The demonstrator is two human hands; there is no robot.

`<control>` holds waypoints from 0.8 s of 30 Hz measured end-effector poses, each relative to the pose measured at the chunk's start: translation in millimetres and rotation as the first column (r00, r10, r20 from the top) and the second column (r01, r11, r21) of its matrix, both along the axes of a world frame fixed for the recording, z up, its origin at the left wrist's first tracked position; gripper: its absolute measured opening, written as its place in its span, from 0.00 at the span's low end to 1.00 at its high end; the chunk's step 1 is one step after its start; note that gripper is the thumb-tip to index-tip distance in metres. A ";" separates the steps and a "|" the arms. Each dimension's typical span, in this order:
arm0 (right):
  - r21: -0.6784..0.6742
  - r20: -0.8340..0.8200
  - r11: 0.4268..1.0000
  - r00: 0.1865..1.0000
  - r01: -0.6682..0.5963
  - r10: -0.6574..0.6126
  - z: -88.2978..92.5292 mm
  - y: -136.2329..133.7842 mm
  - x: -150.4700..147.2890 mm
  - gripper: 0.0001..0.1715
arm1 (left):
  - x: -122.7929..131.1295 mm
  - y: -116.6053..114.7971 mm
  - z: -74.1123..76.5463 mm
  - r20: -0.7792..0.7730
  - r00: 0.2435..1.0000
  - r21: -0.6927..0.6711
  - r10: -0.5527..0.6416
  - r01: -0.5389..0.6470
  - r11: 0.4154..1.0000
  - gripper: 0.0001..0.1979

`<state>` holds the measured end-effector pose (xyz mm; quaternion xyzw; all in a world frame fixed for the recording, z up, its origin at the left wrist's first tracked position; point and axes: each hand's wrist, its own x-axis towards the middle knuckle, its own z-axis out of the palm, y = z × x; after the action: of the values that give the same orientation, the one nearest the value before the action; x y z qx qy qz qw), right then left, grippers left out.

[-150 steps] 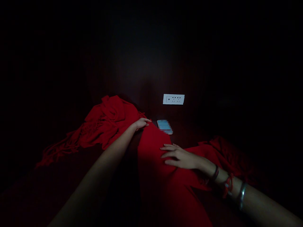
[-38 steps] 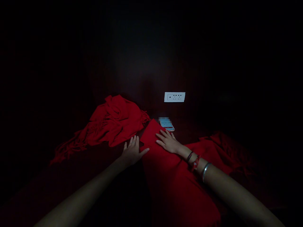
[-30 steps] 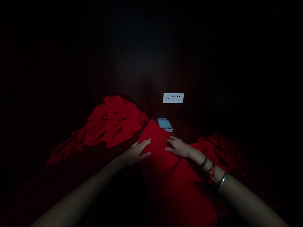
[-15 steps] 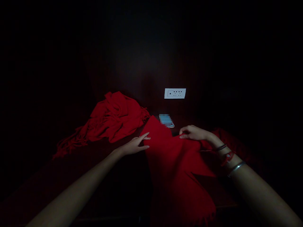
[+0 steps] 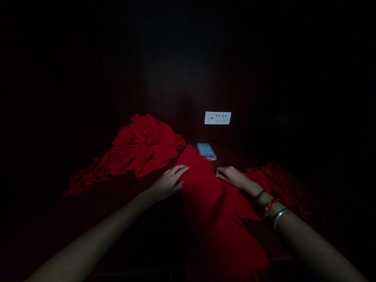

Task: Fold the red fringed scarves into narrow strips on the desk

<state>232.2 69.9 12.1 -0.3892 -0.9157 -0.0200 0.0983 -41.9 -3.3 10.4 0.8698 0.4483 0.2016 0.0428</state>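
Observation:
A red scarf [image 5: 202,188] with a fringed end lies spread over the dark surface in front of me, one end running down toward my body. My left hand [image 5: 169,182] rests against its left edge, fingers stretched out and thumb apart. On the other side, my right hand [image 5: 232,177] has its fingers curled closed at the scarf's right edge, seemingly pinching the cloth; the fingertips are partly hidden. Bracelets circle my right wrist.
Another red fringed cloth [image 5: 147,145] lies crumpled at the back left. Behind the scarf is a phone [image 5: 206,151] with a blurred screen. A white wall socket [image 5: 217,118] sits above it. More red cloth [image 5: 273,180] lies at right, in dim light.
My right hand has moved left and slightly down, bringing the scarf's right edge inward. My left hand has shifted a little onto the cloth, its fingers closer together.

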 end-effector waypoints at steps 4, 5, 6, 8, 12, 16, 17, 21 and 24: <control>0.111 -0.074 0.993 0.997 0.034 -0.026 5.0 -1.0 -12.3 0.16 | 9.0 -21.1 7.7 -0.225 0.968 -0.219 -0.114 0.064 0.974 0.31; 0.122 -0.090 0.991 0.995 0.047 -0.037 7.9 -3.7 -14.6 0.17 | 8.3 -22.1 7.8 -0.276 0.950 -0.299 -0.144 0.057 0.953 0.33; 0.131 -0.104 0.990 0.994 0.058 -0.044 10.8 -8.6 -16.5 0.18 | 6.3 -21.0 7.5 -0.313 0.936 -0.359 -0.162 0.042 0.933 0.35; 0.131 -0.139 0.990 0.990 0.052 -0.034 15.2 -25.5 -18.9 0.22 | -0.6 -14.1 6.6 -0.342 0.922 -0.416 -0.182 0.025 0.909 0.34; -0.021 -0.114 0.997 0.991 -0.079 0.076 9.8 -71.5 -14.7 0.31 | -16.0 3.8 8.7 -0.350 0.912 -0.407 -0.216 0.059 0.912 0.28; -0.110 -0.002 0.994 1.000 -0.008 0.008 -4.9 -94.1 -0.3 0.35 | -15.5 5.6 10.2 -0.376 0.907 -0.257 -0.189 0.094 0.962 0.27; -0.090 -0.005 0.996 1.000 0.020 -0.021 -6.9 -95.6 3.9 0.36 | -11.9 2.9 9.3 -0.367 0.910 -0.216 -0.193 0.119 0.969 0.27; -0.081 0.018 0.996 0.999 0.039 -0.038 -8.3 -100.4 22.8 0.38 | 6.3 -11.5 2.2 -0.320 0.919 -0.254 -0.229 0.149 0.956 0.24; -0.132 0.106 0.991 0.994 0.030 -0.016 -7.7 -106.1 41.9 0.32 | 13.4 -18.0 -0.6 -0.328 0.924 -0.321 -0.194 0.085 0.943 0.35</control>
<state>274.0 -36.2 4.4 -0.4037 -0.9144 0.0197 0.0239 -28.6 -21.3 9.7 0.9050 0.4103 -0.0328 0.1073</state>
